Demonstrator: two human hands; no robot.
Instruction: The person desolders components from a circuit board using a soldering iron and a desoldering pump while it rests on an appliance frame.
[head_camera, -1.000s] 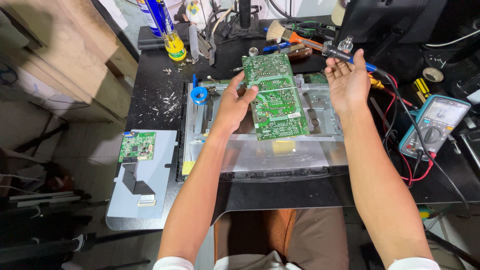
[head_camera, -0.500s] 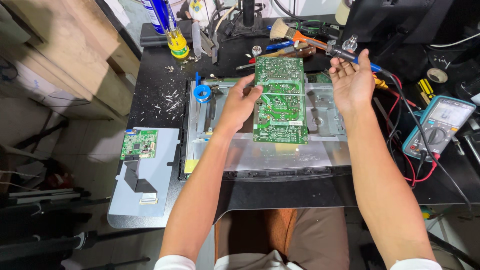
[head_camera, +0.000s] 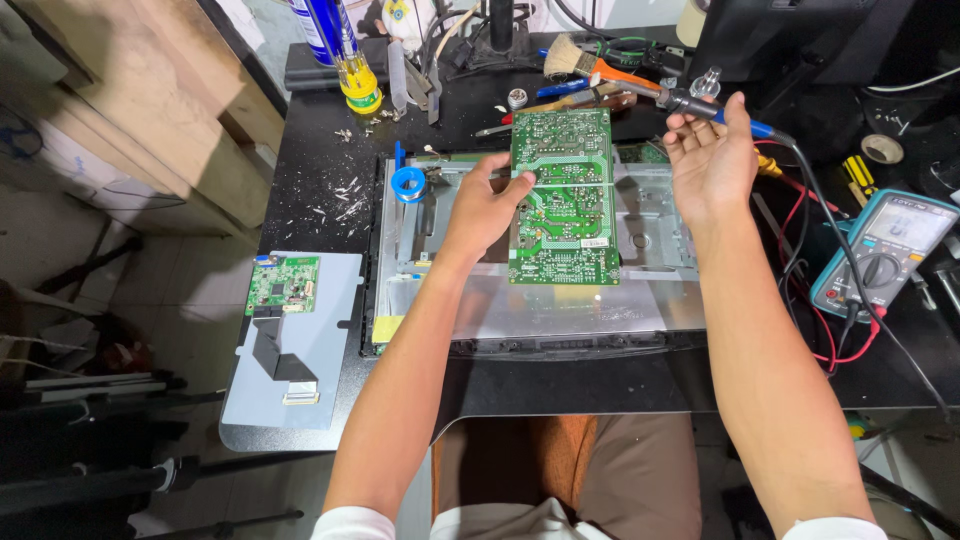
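My left hand grips the left edge of a green circuit board, solder side up, and holds it over a grey metal chassis on the black workbench. My right hand is just right of the board and holds a soldering iron with a blue handle. The iron's metal tip points left above the board's top right corner. Its black cable runs off to the right.
A teal multimeter with red and black leads lies at the right. A blue solder spool, a brush, a yellow bottle and hand tools sit behind the chassis. A small green board rests on a grey panel at left.
The green board has turned from tilted to squarely upright in my left hand. My right hand has risen slightly with the soldering iron near the board's top right corner.
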